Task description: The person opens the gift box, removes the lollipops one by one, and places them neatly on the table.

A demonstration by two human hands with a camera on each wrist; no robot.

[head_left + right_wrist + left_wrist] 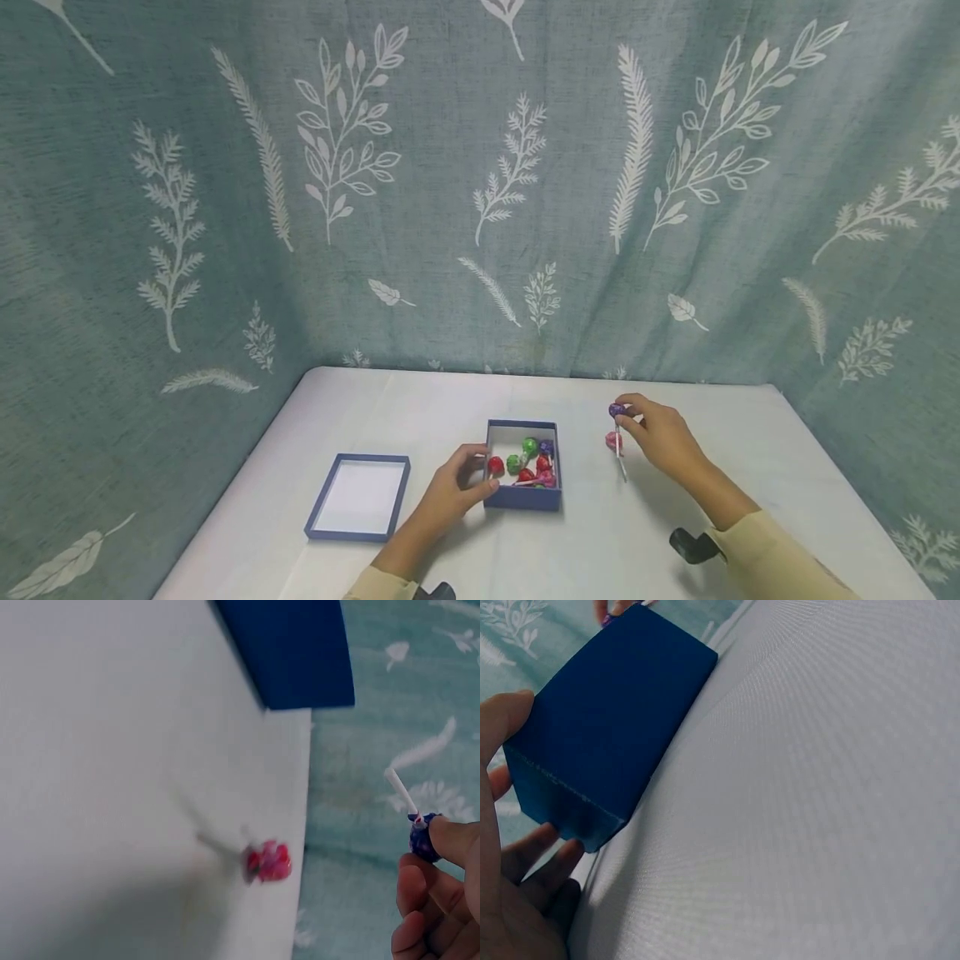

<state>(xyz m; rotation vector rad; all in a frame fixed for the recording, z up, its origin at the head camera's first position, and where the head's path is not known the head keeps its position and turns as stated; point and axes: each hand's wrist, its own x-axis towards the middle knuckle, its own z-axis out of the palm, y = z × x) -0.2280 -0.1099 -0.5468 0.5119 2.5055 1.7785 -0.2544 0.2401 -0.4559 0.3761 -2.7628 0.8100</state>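
Note:
My left hand (448,490) holds the left side of an open blue box (522,498), thumb at the front corner and fingers along the left wall. Several lollipops lie inside, among them a red one (496,466) and a green one (530,446). To the right of the box, my right hand (663,437) pinches a purple lollipop (424,841) by its wrapped head, between thumb and fingers. Its white stick hangs down in the head view. Just below it, a pink lollipop (268,862) lies on the table; its stick is hard to make out.
A blue-rimmed lid (400,492) with a white inside lies left of my left hand. Everything stands on a white table (570,550). A green leaf-patterned curtain (450,208) hangs behind the table and at its sides.

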